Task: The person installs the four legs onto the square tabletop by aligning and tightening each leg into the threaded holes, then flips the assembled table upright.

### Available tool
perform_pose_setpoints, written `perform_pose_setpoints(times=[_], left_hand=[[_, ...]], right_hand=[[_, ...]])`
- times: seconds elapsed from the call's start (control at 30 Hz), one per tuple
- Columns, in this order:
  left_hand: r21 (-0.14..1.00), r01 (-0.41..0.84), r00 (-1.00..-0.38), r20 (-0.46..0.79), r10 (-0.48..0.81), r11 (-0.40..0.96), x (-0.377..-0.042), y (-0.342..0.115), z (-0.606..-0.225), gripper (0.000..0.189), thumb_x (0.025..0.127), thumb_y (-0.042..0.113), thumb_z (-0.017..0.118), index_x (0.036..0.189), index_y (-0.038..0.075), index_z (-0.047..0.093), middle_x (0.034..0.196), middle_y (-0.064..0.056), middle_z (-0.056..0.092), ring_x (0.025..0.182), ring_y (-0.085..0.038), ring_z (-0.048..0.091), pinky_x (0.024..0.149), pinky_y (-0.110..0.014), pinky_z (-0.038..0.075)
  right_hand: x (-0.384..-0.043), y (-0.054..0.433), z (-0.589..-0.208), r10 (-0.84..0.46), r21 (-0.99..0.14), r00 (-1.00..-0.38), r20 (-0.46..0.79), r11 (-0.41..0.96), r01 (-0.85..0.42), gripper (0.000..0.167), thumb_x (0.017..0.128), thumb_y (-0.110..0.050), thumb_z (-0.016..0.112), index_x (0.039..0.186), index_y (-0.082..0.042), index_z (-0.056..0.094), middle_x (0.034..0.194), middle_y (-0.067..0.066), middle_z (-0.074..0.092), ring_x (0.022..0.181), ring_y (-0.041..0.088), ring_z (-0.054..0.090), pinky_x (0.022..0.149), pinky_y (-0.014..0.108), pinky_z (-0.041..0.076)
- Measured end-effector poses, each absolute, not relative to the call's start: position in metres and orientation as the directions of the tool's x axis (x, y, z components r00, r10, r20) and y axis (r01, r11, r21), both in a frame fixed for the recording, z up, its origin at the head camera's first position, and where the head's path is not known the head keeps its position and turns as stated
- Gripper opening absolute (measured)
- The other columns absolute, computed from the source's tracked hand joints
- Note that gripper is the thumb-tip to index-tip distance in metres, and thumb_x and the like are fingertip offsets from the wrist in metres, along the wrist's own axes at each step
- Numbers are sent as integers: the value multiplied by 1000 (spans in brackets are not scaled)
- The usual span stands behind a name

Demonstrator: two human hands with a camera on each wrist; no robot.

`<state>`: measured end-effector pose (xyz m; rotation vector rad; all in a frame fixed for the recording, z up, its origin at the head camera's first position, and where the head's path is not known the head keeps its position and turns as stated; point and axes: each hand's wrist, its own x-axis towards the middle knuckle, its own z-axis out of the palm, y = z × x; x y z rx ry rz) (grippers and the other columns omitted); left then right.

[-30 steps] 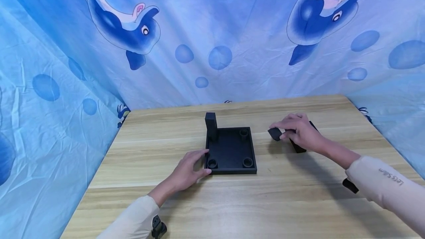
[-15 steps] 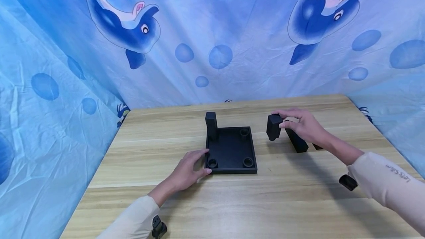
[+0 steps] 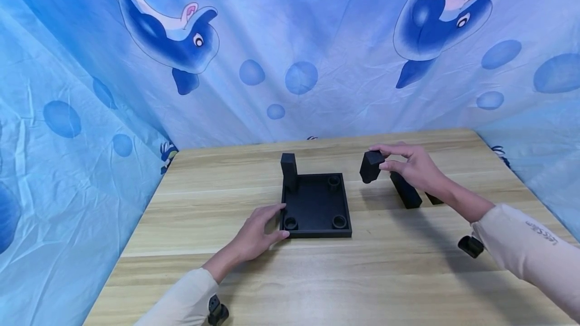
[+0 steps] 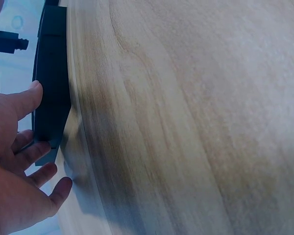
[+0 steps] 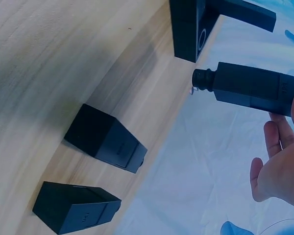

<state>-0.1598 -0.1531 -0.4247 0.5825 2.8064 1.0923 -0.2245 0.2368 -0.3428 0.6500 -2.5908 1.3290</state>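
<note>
A square black tabletop (image 3: 314, 202) lies underside up, with a raised rim and round corner sockets. One black leg (image 3: 289, 171) stands upright in its back left corner. My left hand (image 3: 251, 235) rests at the left side, thumb by the front left corner and index fingertip on the edge. In the left wrist view the spread fingers (image 4: 32, 154) touch the tabletop's side (image 4: 53, 68). My right hand (image 3: 417, 167) pinches a second leg (image 3: 371, 166) above the table, right of the tabletop. The right wrist view shows its threaded end (image 5: 203, 79), pointing down in the head view.
Two more black legs lie on the wooden table (image 3: 317, 280) at the right, one (image 3: 405, 190) below the right hand and another (image 3: 433, 198) partly behind the wrist. A blue dolphin-print curtain (image 3: 290, 54) surrounds the table's back and sides.
My right hand has lifted the leg and swung it upright, threaded end down, then moved slightly left. The two lying legs show more clearly. My left hand and the tabletop stay put.
</note>
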Motion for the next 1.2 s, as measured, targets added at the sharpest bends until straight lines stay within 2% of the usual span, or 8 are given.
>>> perform_pose_setpoints(times=[0.17, 0.37, 0.57, 0.63, 0.8, 1.03, 1.2], left_hand=[[664, 309, -928, 53, 370, 681, -160, -153, -425, 65, 86, 28, 74, 143, 15, 47, 143, -6, 47, 135, -28, 37, 107, -52, 30], [660, 315, -927, 59, 371, 682, -161, -153, -426, 66, 86, 30, 74, 143, 15, 47, 143, -5, 48, 134, -27, 38, 107, -52, 30], [655, 311, -929, 56, 367, 688, -161, -153, -426, 66, 86, 30, 74, 143, 15, 46, 143, -5, 48, 134, -27, 38, 107, -52, 30], [653, 308, -930, 54, 363, 692, -161, -153, -426, 66, 85, 30, 74, 143, 16, 47, 143, -5, 48, 134, -27, 38, 107, -52, 30], [648, 306, -931, 51, 362, 697, -161, -153, -425, 66, 85, 29, 74, 143, 16, 47, 143, -5, 48, 134, -26, 38, 107, -51, 30], [655, 307, -930, 52, 365, 691, -161, -153, -423, 66, 85, 28, 75, 143, 15, 47, 142, -6, 48, 134, -27, 38, 107, -50, 31], [655, 310, -928, 52, 368, 689, -161, -153, -423, 66, 85, 29, 75, 143, 15, 47, 143, -5, 48, 134, -27, 38, 108, -50, 30]], right_hand=[[-226, 234, -342, -288, -744, -902, 323, 511, -430, 38, 90, -11, 68, 127, -17, 65, 131, 7, 60, 120, 19, 51, 88, 18, 43], [-228, 226, -342, -306, -748, -885, 351, 477, -462, 39, 89, -12, 69, 128, -12, 64, 131, 10, 60, 119, 23, 53, 85, 17, 43], [-231, 216, -341, -295, -784, -901, 319, 452, -425, 40, 90, -14, 68, 130, -14, 62, 134, 9, 58, 123, 25, 52, 97, 44, 43], [-233, 211, -342, -286, -798, -907, 309, 441, -411, 40, 91, -15, 67, 130, -14, 62, 134, 10, 58, 122, 26, 53, 96, 49, 43], [-240, 201, -346, -257, -808, -918, 303, 442, -390, 39, 92, -16, 66, 131, -16, 62, 131, 12, 60, 119, 27, 54, 92, 47, 45], [-248, 184, -353, -257, -834, -915, 312, 386, -393, 38, 91, -12, 66, 129, -15, 63, 129, 11, 61, 115, 26, 56, 93, 47, 45], [-251, 177, -354, -253, -869, -923, 289, 335, -364, 37, 92, -10, 65, 129, -11, 63, 131, 11, 60, 119, 25, 54, 94, 44, 43]])
